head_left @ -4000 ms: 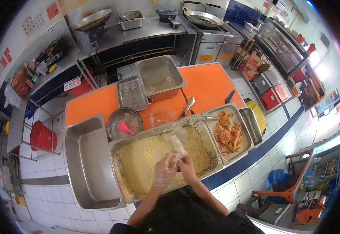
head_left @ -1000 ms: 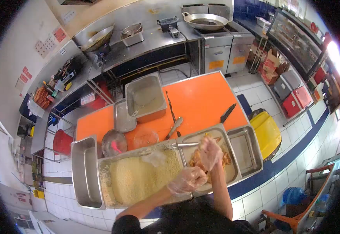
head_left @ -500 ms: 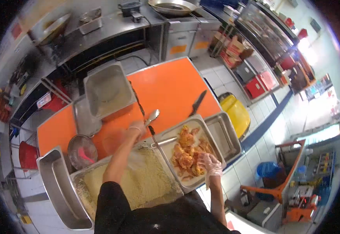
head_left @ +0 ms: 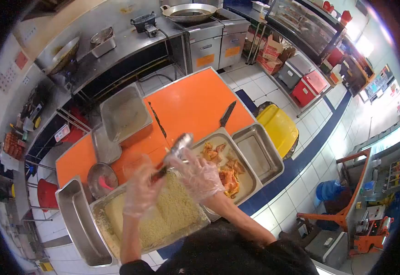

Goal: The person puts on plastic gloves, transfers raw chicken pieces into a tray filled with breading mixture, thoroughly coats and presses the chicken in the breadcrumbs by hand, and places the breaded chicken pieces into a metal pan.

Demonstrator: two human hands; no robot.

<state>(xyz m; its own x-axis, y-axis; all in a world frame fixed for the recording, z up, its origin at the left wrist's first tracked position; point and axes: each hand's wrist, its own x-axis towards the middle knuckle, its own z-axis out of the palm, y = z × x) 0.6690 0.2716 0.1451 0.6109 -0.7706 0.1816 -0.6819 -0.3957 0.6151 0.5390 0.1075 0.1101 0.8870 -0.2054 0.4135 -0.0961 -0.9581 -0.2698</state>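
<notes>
Long silver metal utensil with a dark handle, tongs by the look of it (head_left: 181, 142), hangs over the far right corner of the rectangular steel pan (head_left: 98, 219) of pale yellow crumb (head_left: 174, 201). Long axis is slanted: dark end near the left hand (head_left: 142, 190), shiny rounded head pointing away and to the right, just past the right fingertips. Left hand is nearer the handle, right hand nearer the head. Grip: both hands at the tongs, left fingers bent by the dark end, right fingers part-curled over the metal. Blur hides the contact, so can't tell which one has hold or how tightly. Gloves on both are clear, thin, crinkled plastic. Crumb is dry and grainy, finer and floury toward the pan's left side. Right of the pan: shallow metal tray (head_left: 250, 181) with lumpy, wet-looking orange-yellow meat pieces (head_left: 231, 181). Beyond the pan's far left corner: round metal bowl (head_left: 95, 175) holding a glossy pink scoop (head_left: 104, 183). Beyond the pan: smooth orange tabletop (head_left: 190, 98), black knife (head_left: 228, 113) lying flat on it.
</notes>
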